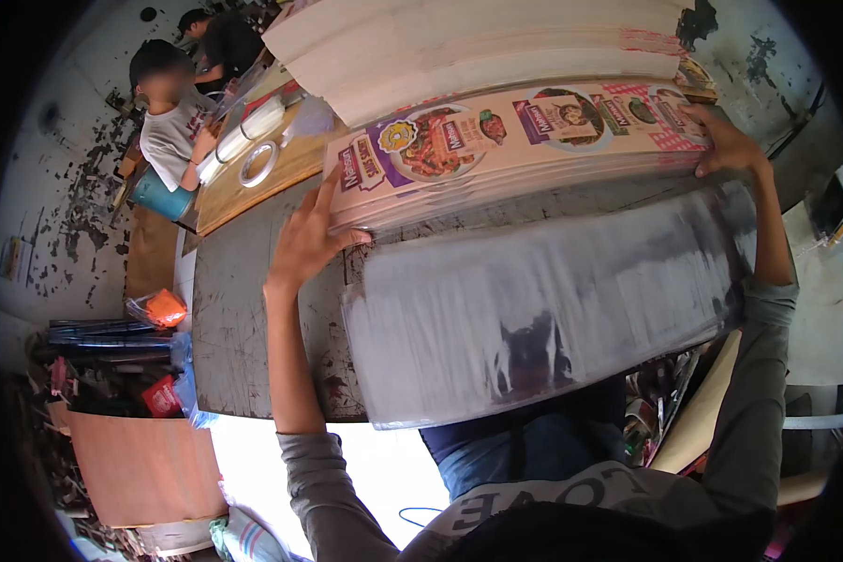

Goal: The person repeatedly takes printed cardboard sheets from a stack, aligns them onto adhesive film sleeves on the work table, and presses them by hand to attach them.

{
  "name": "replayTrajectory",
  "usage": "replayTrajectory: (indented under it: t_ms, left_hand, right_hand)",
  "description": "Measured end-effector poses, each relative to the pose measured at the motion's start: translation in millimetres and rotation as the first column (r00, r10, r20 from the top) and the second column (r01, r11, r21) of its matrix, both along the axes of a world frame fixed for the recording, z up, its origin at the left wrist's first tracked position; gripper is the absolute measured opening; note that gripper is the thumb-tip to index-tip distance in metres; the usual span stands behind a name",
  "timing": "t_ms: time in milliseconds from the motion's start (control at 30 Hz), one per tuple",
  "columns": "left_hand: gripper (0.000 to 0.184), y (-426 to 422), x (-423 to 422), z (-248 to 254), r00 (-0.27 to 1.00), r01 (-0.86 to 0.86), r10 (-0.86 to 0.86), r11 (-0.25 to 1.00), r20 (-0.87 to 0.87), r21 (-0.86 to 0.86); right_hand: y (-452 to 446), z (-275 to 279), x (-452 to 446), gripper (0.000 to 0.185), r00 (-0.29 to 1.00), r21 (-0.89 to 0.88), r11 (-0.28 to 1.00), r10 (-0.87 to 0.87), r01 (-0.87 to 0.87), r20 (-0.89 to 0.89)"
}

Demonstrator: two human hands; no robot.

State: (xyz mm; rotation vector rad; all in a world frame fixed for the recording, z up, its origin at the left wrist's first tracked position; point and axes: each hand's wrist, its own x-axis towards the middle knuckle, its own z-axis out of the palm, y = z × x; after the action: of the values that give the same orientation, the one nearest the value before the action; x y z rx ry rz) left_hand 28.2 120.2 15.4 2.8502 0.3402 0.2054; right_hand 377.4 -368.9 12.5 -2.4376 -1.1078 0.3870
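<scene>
A long stack of printed sheets [525,131] with food pictures lies on the dark, scratched table [244,328]. My left hand [307,234] grips its left end, thumb low at the near corner and fingers along the side. At the opposite end, my right hand [729,145] has its fingers over the top corner and its thumb on the near edge. Nearer to my body lies a stack of clear plastic sheets [534,300], glossy and slightly wrinkled, with its front edge past the table edge. My right forearm crosses its right end.
Behind the printed sheets rises a tall pile of pale sheets [478,47]. On a wooden table [225,201] at the left are a roll of tape [258,164] and a rolled plastic bundle [248,131]. Two people [173,122] are there. An orange bundle [166,307] sits at lower left.
</scene>
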Motion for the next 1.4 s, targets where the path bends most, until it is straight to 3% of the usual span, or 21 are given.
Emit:
replayTrajectory:
  t_ms: [67, 133, 167, 233, 267, 333, 367, 400, 467, 600, 733, 833, 900, 967, 1000, 1033, 1100, 1233, 1300, 1400]
  left_hand:
    - [0.097, -2.3, -1.8, 2.4, 1.000, -0.014, 0.015, 0.999, -0.021, 0.051]
    - [0.092, -1.4, -4.9, -1.2, 1.000, -0.001, 0.001, 0.998, -0.012, -0.067]
    - [0.092, -7.6, -8.2, -1.9, 1.000, 0.000, 0.000, 0.998, 0.002, -0.067]
    - [0.092, -30.8, -21.9, -8.4, 0.966, -0.098, 0.021, 0.952, 0.258, 0.290]
    - [0.088, -47.4, -28.4, 4.1, 0.978, -0.016, -0.030, 0.977, 0.208, 0.213]
    - [0.086, -80.5, -38.5, 26.7, 0.968, 0.216, -0.224, 0.973, 0.117, 0.077]
    - [0.086, -93.9, -41.3, 26.2, 0.932, 0.353, -0.353, 0.936, 0.088, 0.012]
    - [0.086, -105.7, -41.3, 19.8, 0.932, 0.353, -0.353, 0.936, 0.087, 0.014]
    - [0.087, -124.6, -38.4, 4.7, 0.880, 0.474, -0.470, 0.878, -0.063, 0.069]
    - [0.084, -130.6, -19.4, -7.5, 0.872, 0.490, -0.486, 0.857, -0.060, 0.159]
    - [0.074, -131.5, -9.2, -11.7, 0.874, 0.465, -0.484, 0.861, 0.050, 0.208]
    - [0.066, -134.3, -10.1, -14.4, 0.887, 0.409, -0.444, 0.884, 0.127, 0.228]
    - [0.062, -136.9, -12.3, -16.7, 0.894, 0.381, -0.419, 0.897, 0.160, 0.223]
    - [0.055, -139.3, -12.9, -18.1, 0.921, 0.326, -0.344, 0.938, 0.185, 0.120]
    - [0.055, -140.0, -12.9, -18.3, 0.921, 0.325, -0.343, 0.938, 0.185, 0.119]
    - [0.050, -140.4, -13.1, -18.5, 0.919, 0.294, -0.314, 0.949, 0.237, 0.116]
    - [0.046, -139.2, -13.4, -19.0, 0.915, 0.257, -0.280, 0.959, 0.291, 0.117]
    - [0.038, -136.5, -15.9, -20.9, 0.910, 0.191, -0.233, 0.969, 0.342, 0.154]
    - [0.037, -135.9, -17.3, -21.7, 0.909, 0.194, -0.236, 0.969, 0.343, 0.153]
    - [0.035, -134.5, -17.4, -21.7, 0.923, 0.219, -0.236, 0.972, 0.305, 0.089]
  right_hand:
    - [4.4, 7.4, -4.9, 0.101, 0.997, -0.041, 0.998, 0.052, -0.050, 0.065]
    - [11.8, 13.7, -21.6, 0.100, 0.927, -0.224, 0.974, 0.060, 0.027, 0.370]
    - [19.4, 21.9, -35.9, 0.100, 0.922, -0.223, 0.974, 0.059, 0.030, 0.383]
    - [34.5, 29.3, -72.2, 0.095, 0.853, -0.143, 0.990, 0.083, -0.010, 0.515]
    - [40.0, 29.0, -88.6, 0.094, 0.826, -0.117, 0.993, 0.086, -0.025, 0.556]
    - [46.7, 12.1, -119.5, 0.085, 0.884, 0.092, 0.988, 0.068, -0.124, 0.463]
    - [50.8, 18.7, -143.9, 0.080, 0.929, 0.004, 0.993, 0.105, -0.114, 0.355]
    - [52.1, 25.8, -162.8, 0.075, 0.961, -0.085, 0.990, 0.134, -0.116, 0.242]
    - [41.6, 12.1, -175.3, 0.072, 0.961, -0.059, 0.990, 0.142, -0.131, 0.239]
    - [29.9, 9.1, -178.8, 0.066, 0.972, -0.043, 0.995, 0.093, -0.086, 0.216]
    - [31.5, 23.7, -171.3, 0.063, 0.982, -0.080, 0.993, 0.101, -0.089, 0.161]
    - [42.0, 31.5, -157.7, 0.060, 0.990, -0.187, 0.973, 0.142, -0.138, 0.010]
    - [55.4, 27.9, -137.4, 0.058, 0.840, -0.145, 0.967, 0.255, -0.210, 0.479]
    - [91.5, 42.2, -110.8, 0.051, 0.788, 0.001, 0.991, 0.106, -0.135, 0.607]
    - [117.8, 58.0, -108.7, 0.048, 0.696, 0.085, 0.976, 0.079, -0.198, 0.714]
    - [144.8, 75.0, -106.5, 0.045, 0.592, 0.158, 0.949, 0.036, -0.272, 0.805]
    - [185.6, 97.6, -76.4, 0.034, 0.225, 0.175, 0.917, -0.097, -0.358, 0.970]
    - [239.0, 117.9, -52.3, 0.034, 0.223, 0.353, 0.856, -0.286, -0.377, 0.932]
    - [253.8, 98.0, -38.7, 0.043, 0.408, 0.347, 0.937, -0.299, -0.047, 0.863]
    - [258.6, 89.3, -15.6, 0.040, 0.401, 0.443, 0.883, -0.353, -0.156, 0.845]
